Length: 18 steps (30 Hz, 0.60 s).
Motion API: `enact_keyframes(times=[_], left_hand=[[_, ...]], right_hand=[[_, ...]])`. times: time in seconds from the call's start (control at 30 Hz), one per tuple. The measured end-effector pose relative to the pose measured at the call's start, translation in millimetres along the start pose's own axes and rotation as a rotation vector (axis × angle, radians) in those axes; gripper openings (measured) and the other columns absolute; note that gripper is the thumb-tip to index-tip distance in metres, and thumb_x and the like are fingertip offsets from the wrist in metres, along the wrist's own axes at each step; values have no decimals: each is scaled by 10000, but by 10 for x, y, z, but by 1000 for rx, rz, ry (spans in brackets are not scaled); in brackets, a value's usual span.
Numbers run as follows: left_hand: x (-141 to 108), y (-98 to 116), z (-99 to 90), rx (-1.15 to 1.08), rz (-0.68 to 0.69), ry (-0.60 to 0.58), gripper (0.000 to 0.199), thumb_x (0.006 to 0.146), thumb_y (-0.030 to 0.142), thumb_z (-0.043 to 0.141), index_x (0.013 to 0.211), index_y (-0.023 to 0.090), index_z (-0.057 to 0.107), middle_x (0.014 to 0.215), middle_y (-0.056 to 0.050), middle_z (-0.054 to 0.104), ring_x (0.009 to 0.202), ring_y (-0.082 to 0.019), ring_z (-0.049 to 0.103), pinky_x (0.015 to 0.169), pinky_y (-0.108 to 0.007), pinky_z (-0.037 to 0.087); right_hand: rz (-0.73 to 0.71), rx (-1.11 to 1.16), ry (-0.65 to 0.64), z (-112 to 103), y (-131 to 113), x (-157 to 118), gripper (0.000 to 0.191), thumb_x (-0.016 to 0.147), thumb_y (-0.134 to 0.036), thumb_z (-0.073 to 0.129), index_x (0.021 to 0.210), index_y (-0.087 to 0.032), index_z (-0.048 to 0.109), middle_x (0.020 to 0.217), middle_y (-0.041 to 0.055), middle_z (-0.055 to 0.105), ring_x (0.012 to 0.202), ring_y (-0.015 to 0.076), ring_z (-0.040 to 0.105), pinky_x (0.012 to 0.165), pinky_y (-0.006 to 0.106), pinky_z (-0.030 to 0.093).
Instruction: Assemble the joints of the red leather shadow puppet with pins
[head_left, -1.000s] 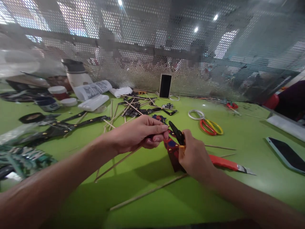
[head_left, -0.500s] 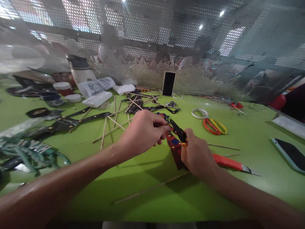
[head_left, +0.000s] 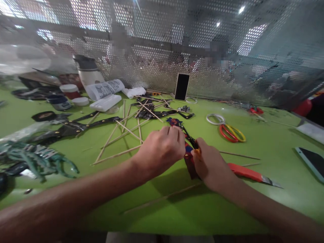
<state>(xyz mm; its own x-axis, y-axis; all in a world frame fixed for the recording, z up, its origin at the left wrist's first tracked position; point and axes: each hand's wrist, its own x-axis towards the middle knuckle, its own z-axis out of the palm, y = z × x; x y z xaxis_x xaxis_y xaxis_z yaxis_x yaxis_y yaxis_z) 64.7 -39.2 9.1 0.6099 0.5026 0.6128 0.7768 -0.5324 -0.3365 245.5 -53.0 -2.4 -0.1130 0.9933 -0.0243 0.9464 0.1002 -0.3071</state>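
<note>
My right hand (head_left: 211, 165) is wrapped round a pair of pliers with black jaws (head_left: 189, 135) and an orange handle. The jaws point up and left, beside my left hand (head_left: 163, 148). That hand is closed in a fist, knuckles up, and whatever its fingertips grip is hidden. Between and beyond both hands lies a flat, jointed red and blue painted piece (head_left: 187, 157) with brass-coloured studs. Its far end (head_left: 175, 122) shows past my left knuckles, and its near end runs under my right hand.
Thin wooden sticks (head_left: 118, 154) and black studded pieces (head_left: 149, 113) lie at centre left. A red-handled knife (head_left: 249, 173), wire coils (head_left: 229, 132) and a phone (head_left: 310, 163) are on the right. Paint jars (head_left: 58, 102) stand back left; another phone (head_left: 182, 86) leans against the mesh screen (head_left: 152, 60).
My left hand has turned knuckles up and come slightly nearer, over the painted piece. My right hand keeps the pliers in about the same place. The whole view has shifted a little.
</note>
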Motion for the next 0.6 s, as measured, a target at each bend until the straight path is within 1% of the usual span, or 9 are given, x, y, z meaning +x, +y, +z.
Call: enact_keyframes(times=[0.1, 0.2, 0.23, 0.3, 0.37, 0.43, 0.5, 0.6], left_hand=[[9, -25, 37, -234, -115, -24, 293, 858, -30, 409, 726, 111, 630, 609, -65, 607, 531, -164, 512, 451, -277, 292], [31, -80, 59, -379, -193, -22, 292, 907, 57, 472, 659, 131, 608, 556, -19, 582, 486, -114, 451, 487, -260, 304], [43, -100, 53, -419, -216, -30, 307, 920, 83, 494, 637, 134, 599, 550, -9, 581, 485, -101, 452, 498, -250, 319], [76, -143, 19, -605, -311, -75, 324, 929, 112, 521, 616, 132, 606, 550, -1, 595, 492, -83, 483, 508, -222, 349], [116, -193, -31, -901, -447, -182, 322, 936, 147, 533, 631, 128, 633, 555, -1, 619, 475, -72, 513, 482, -193, 370], [156, -257, -75, -1210, -557, -328, 327, 942, 194, 550, 640, 119, 650, 551, -8, 637, 416, -56, 491, 419, -169, 359], [186, -333, -96, -1486, -625, -455, 308, 929, 222, 588, 654, 106, 666, 551, -18, 644, 380, -43, 460, 366, -149, 325], [200, -439, -74, -1811, -699, -591, 200, 884, 179, 630, 723, 91, 708, 552, -20, 630, 397, -40, 477, 335, -115, 290]], right_hand=[[-10, 18, 1, -8, -25, -9, 99, 904, -120, 443, 876, -213, 426, 639, 7, 553, 509, 135, 455, 492, 248, 271], [2, -22, 32, 2, -26, -11, 108, 887, -96, 436, 918, -199, 429, 625, 13, 557, 509, 145, 463, 495, 250, 264], [2, -45, 40, 5, -24, -11, 110, 885, -95, 433, 930, -195, 430, 623, 14, 554, 508, 147, 458, 493, 251, 256], [-10, -81, 59, 8, -22, -12, 113, 884, -100, 430, 955, -187, 435, 627, 19, 553, 507, 152, 450, 489, 253, 241], [-22, -110, 75, 4, -23, -14, 130, 878, -104, 440, 987, -177, 442, 636, 27, 560, 516, 163, 454, 493, 259, 239], [-32, -141, 87, -5, -24, -16, 164, 864, -102, 459, 1017, -160, 447, 652, 42, 573, 535, 178, 471, 503, 266, 247], [-46, -160, 99, -15, -19, -18, 193, 847, -92, 470, 1030, -149, 446, 671, 54, 589, 555, 190, 497, 515, 270, 262], [-86, -150, 119, -27, 1, -21, 216, 831, -102, 491, 1037, -146, 443, 675, 52, 599, 571, 201, 531, 527, 269, 287]])
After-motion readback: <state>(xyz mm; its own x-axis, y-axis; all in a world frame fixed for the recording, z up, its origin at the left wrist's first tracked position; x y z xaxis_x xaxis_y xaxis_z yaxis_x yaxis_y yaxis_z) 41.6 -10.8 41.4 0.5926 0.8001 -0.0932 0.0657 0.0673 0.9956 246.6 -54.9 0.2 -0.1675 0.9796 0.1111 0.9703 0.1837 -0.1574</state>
